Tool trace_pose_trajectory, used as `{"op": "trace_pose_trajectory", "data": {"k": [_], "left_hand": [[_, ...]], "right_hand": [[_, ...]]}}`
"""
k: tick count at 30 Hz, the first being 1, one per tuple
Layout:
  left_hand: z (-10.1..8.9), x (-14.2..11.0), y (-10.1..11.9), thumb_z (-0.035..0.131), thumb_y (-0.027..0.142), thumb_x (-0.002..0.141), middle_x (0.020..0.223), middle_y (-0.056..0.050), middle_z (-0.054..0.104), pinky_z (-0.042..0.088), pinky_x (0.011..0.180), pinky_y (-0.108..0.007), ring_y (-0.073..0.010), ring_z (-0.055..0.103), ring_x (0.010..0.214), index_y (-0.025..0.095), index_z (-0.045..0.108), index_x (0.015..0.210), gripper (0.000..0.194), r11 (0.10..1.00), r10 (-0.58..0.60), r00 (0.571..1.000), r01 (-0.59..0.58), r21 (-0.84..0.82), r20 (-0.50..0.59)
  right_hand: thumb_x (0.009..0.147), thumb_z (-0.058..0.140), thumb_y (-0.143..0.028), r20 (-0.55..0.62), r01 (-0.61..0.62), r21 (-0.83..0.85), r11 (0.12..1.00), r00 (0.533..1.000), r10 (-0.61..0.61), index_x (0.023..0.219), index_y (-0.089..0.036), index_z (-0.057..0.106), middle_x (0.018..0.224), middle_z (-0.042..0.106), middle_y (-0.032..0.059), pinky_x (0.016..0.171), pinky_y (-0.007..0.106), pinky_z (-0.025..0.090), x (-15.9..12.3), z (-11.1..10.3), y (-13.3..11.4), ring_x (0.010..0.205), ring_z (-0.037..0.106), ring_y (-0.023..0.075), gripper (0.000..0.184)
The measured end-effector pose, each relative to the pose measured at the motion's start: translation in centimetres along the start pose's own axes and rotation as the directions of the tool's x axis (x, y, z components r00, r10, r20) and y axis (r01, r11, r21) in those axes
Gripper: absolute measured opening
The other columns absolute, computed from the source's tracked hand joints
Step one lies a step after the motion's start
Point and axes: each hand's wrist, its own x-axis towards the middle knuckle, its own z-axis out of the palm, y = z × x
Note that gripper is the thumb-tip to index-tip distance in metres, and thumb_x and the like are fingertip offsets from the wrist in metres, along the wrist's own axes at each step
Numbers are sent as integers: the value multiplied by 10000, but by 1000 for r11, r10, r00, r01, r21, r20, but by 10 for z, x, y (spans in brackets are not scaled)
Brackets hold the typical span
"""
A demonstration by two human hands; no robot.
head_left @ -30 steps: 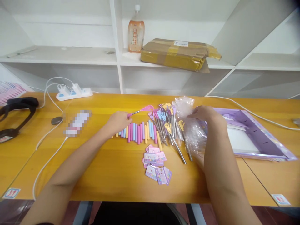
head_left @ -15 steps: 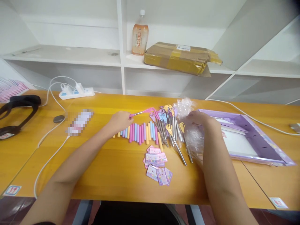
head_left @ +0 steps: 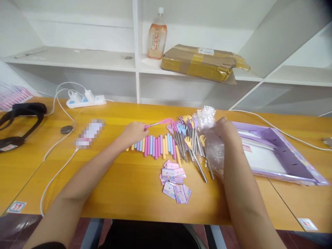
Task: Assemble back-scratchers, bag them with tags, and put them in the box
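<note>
My left hand [head_left: 134, 133] is closed on the pink handle of a back scratcher [head_left: 158, 123], which has a metal shaft and a pink claw pointing right. Below that hand lies a row of pastel handle sticks [head_left: 155, 147] in pink, blue, purple and yellow. To their right is a pile of metal rods with coloured claw heads [head_left: 190, 136]. My right hand [head_left: 224, 129] is closed at a crumpled clear plastic bag [head_left: 214, 148]; its fingertips are mostly hidden. Small printed cards [head_left: 172, 173] lie in a loose heap nearer the table's front edge.
A purple display box [head_left: 290, 152] stands at the right, partly behind my right forearm. A power strip [head_left: 85, 101] with white cables, black headgear [head_left: 23, 121] and a blurred phone [head_left: 90, 133] are at left. On the shelf are a bottle [head_left: 157, 39] and a taped carton [head_left: 199, 64].
My right hand has risen slightly and moved right, and the plastic bag beside it has shifted shape. My left hand keeps hold of the pink back scratcher, almost in place.
</note>
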Motion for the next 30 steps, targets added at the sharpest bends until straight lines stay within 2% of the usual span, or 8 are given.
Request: {"op": "trace_pose_trajectory", "data": {"k": [7,11,14,15,17,19,27,30], "left_hand": [[19,-12,6,458,300,1059,956,-33,707,478,756,-318,-201,667,792,226,506,1312,267,951,48,999,-50,-305,-14],[56,-32,18,549,332,1048,849,55,578,423,637,-260,-127,523,604,292,431,1307,287,624,115,993,-81,-777,-11],[83,-52,26,584,466,1049,751,77,499,334,542,-234,-100,384,517,276,488,1214,269,331,217,975,-19,-944,57],[89,-59,29,598,508,1047,750,70,502,318,532,-230,-95,365,521,263,519,1193,296,261,250,966,-1,-965,67],[98,-72,33,623,582,1038,790,44,538,307,531,-229,-89,362,544,239,585,1188,376,161,311,947,36,-986,85],[101,-85,36,653,628,1021,794,35,546,316,542,-235,-90,374,559,227,636,1210,443,104,349,932,68,-992,100],[105,-108,34,734,596,985,818,-8,622,443,709,-283,-151,551,730,178,751,987,419,314,246,968,-124,-941,-45],[105,-111,27,738,584,980,864,-25,646,439,711,-279,-156,558,758,175,769,936,413,397,282,957,-183,-899,-70]], "right_hand": [[911,709,-248,-179,147,418,897,981,-77,867,-221,685,855,732,109,768,359,400,-35,-66,3,802,569,219,57],[1021,639,-419,-233,257,640,724,963,-135,926,-218,664,784,661,32,670,302,394,-65,-66,-16,677,517,144,224],[1020,633,-554,-256,321,796,513,947,-195,976,-229,652,807,633,-4,626,257,425,-99,-42,-52,658,530,123,329],[982,690,-566,-268,334,869,365,938,-219,965,-228,665,809,630,-7,618,249,430,-113,-33,-66,669,540,124,339],[930,772,-565,-260,305,944,123,921,-289,993,-231,703,821,647,-9,602,238,434,-143,-15,-95,681,557,125,347],[945,780,-557,-204,227,974,17,902,-381,1038,-236,723,749,611,-38,513,226,357,-171,0,-119,568,466,99,339],[1082,585,-615,-123,27,978,-205,872,-474,991,-241,592,649,538,-78,450,229,343,-213,39,-141,461,441,91,385],[1013,719,-583,-50,-42,989,-145,814,-578,1114,-252,592,711,575,-77,484,231,391,-223,51,-143,514,490,104,368]]}}
